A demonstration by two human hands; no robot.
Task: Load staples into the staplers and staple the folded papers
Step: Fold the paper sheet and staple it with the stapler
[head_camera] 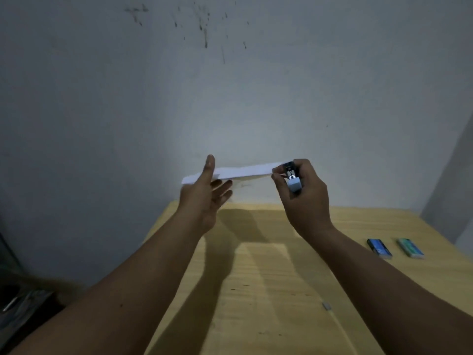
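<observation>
A folded white paper (pixel 243 171) is held level in the air above the far edge of the wooden table (pixel 268 290). My left hand (pixel 207 193) supports its left end, thumb up and fingers spread under it. My right hand (pixel 304 198) grips a small light-blue stapler (pixel 293 176), whose jaws are closed over the paper's right end. On the table at the right lie two staple boxes, one blue (pixel 379 248) and one green (pixel 410 247). A short strip of staples (pixel 326 306) lies on the table nearer to me.
A grey stained wall (pixel 230 85) rises right behind the table. Dark clutter (pixel 18 303) sits low at the left, beside the table's left edge. The table's right edge runs past the staple boxes.
</observation>
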